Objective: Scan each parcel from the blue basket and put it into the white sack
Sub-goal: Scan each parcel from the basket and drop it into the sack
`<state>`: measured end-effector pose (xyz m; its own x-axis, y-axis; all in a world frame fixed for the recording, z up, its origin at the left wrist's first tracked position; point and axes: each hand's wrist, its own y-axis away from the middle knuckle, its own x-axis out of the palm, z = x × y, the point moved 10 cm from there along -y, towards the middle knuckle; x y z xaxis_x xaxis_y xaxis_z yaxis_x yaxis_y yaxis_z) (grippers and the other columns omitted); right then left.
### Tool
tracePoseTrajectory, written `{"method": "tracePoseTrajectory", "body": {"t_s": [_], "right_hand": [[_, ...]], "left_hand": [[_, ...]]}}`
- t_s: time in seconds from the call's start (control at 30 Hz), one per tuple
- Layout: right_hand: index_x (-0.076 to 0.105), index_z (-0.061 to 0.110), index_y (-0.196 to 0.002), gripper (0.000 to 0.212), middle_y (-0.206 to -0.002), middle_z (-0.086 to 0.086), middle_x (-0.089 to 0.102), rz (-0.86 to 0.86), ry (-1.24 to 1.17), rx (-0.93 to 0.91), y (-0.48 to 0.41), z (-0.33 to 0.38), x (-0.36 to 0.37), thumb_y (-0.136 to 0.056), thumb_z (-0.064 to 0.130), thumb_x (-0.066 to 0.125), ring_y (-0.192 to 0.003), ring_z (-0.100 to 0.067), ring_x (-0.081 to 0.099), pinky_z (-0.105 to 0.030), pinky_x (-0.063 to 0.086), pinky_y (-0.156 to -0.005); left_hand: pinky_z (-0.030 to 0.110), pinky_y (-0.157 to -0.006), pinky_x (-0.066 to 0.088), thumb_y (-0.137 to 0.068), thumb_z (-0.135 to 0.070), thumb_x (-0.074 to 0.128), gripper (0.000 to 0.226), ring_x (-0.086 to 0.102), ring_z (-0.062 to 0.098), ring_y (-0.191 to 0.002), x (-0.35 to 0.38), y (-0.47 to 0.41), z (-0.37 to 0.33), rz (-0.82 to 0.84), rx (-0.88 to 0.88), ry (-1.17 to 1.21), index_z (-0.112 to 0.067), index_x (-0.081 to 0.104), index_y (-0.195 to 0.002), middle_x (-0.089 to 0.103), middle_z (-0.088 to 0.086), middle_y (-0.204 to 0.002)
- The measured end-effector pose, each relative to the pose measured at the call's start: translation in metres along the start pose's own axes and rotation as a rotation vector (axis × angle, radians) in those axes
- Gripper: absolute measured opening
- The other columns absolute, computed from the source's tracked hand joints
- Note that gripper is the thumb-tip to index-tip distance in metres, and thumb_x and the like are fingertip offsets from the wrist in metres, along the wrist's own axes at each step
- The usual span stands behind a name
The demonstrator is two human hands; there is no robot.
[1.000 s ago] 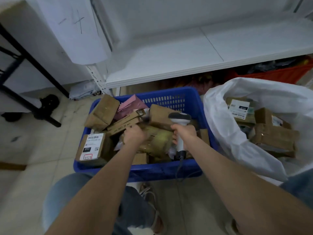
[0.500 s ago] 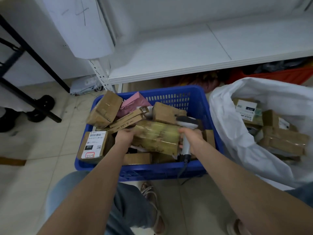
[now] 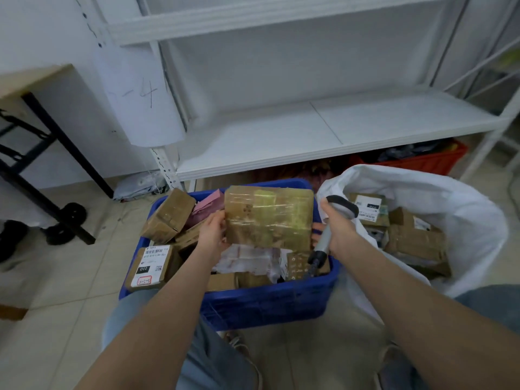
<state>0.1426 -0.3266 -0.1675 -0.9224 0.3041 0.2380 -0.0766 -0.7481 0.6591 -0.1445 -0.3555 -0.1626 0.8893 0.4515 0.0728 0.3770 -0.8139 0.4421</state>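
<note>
One tape-wrapped parcel (image 3: 268, 218), flat among the others half a second ago, has been lifted and now stands on edge above the middle of the blue basket (image 3: 267, 302), broad face to the camera. The left hand (image 3: 212, 235) grips its left edge, and the right hand (image 3: 337, 232), over the basket's right rim, is wrapped round the scanner (image 3: 342, 206) handle. No label shows on this face, so it likely needs turning before the scan; the white sack (image 3: 464, 220) lies just right of the basket.
</note>
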Motion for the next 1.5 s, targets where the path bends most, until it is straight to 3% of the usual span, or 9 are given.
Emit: {"method": "tracePoseTrajectory", "body": {"t_s": [0.13,0.3,0.47,0.57,0.77,1.03,1.17,1.37,1.5], "right_hand": [[0.049,0.005,-0.127,0.081,-0.097,-0.015,0.068,-0.047,-0.008,-0.047,0.006,0.007,-0.017,-0.071,0.057,0.077,-0.086,-0.034,0.069,-0.054,0.058,-0.076],[0.054,0.008,-0.116,0.065,-0.105,-0.013,0.066,-0.035,-0.074,-0.041,0.007,0.004,-0.026,-0.074,0.052,0.076,-0.080,-0.028,0.067,-0.048,0.059,-0.070],[0.057,0.012,-0.122,0.085,-0.117,-0.016,0.065,-0.019,-0.063,0.023,-0.026,-0.016,-0.038,-0.051,0.044,0.090,-0.095,-0.034,0.067,-0.050,0.059,-0.074],[0.062,0.009,-0.111,0.076,-0.112,-0.015,0.068,-0.022,-0.017,0.023,-0.017,-0.018,-0.035,-0.045,0.037,0.088,-0.098,-0.033,0.066,-0.050,0.055,-0.087],[0.060,0.005,-0.107,0.027,-0.093,-0.010,0.066,-0.026,0.023,-0.118,0.001,-0.006,-0.022,-0.082,0.010,0.071,-0.084,-0.023,0.063,-0.039,0.053,-0.081],[0.060,0.007,-0.116,0.037,-0.105,-0.009,0.068,-0.019,-0.006,-0.195,0.002,-0.009,-0.009,-0.080,0.006,0.070,-0.095,-0.022,0.064,-0.042,0.054,-0.091],[0.061,0.006,-0.111,0.028,-0.100,-0.009,0.068,0.018,0.007,-0.221,0.004,-0.001,-0.014,-0.083,0.004,0.066,-0.089,-0.020,0.065,-0.038,0.055,-0.080],[0.055,0.011,-0.117,0.032,-0.091,-0.004,0.063,0.041,0.072,-0.233,-0.005,0.003,-0.009,-0.088,0.016,0.067,-0.088,-0.024,0.063,-0.039,0.055,-0.080],[0.053,0.012,-0.124,0.039,-0.112,-0.007,0.061,0.093,0.080,-0.138,-0.018,-0.022,0.005,-0.088,0.017,0.068,-0.091,-0.027,0.065,-0.038,0.056,-0.072]], "left_hand": [[0.049,-0.095,0.045,-0.089,-0.065,0.045,0.055,0.057,0.027,-0.103,0.016,0.006,-0.004,0.057,-0.052,0.086,-0.017,0.060,-0.112,0.063,0.004,-0.109],[0.053,-0.091,0.051,-0.091,-0.035,0.061,0.033,0.059,0.027,-0.103,0.034,0.006,-0.022,0.197,-0.024,0.106,-0.015,0.066,-0.116,0.064,0.011,-0.112],[0.051,-0.100,0.043,-0.097,-0.015,0.047,0.032,0.052,0.034,-0.117,0.030,0.000,-0.021,0.341,-0.029,0.010,-0.020,0.063,-0.124,0.055,0.019,-0.133],[0.044,-0.091,0.050,-0.098,-0.030,0.049,0.029,0.057,0.030,-0.112,0.030,0.009,-0.015,0.374,-0.107,-0.093,-0.032,0.059,-0.126,0.056,0.014,-0.127],[0.041,-0.078,0.058,-0.081,-0.035,0.072,0.057,0.063,0.033,-0.107,0.024,0.008,-0.002,0.286,-0.189,-0.117,-0.028,0.050,-0.133,0.051,0.014,-0.132],[0.042,-0.068,0.059,-0.082,-0.035,0.072,0.060,0.065,0.031,-0.102,0.045,0.015,0.022,0.119,-0.275,0.239,-0.014,0.040,-0.128,0.056,0.019,-0.123],[0.043,-0.088,0.051,-0.084,-0.042,0.067,0.058,0.059,0.025,-0.107,0.030,0.009,0.020,0.119,-0.261,0.073,-0.015,0.042,-0.129,0.058,0.012,-0.122],[0.040,-0.077,0.058,-0.084,-0.036,0.069,0.050,0.062,0.029,-0.098,0.005,0.003,0.023,-0.020,-0.311,0.073,-0.016,0.046,-0.122,0.057,0.015,-0.116],[0.043,-0.085,0.055,-0.083,-0.029,0.070,0.046,0.060,0.032,-0.104,0.005,0.003,0.051,-0.019,-0.362,0.062,-0.014,0.047,-0.119,0.057,0.016,-0.114]]}}
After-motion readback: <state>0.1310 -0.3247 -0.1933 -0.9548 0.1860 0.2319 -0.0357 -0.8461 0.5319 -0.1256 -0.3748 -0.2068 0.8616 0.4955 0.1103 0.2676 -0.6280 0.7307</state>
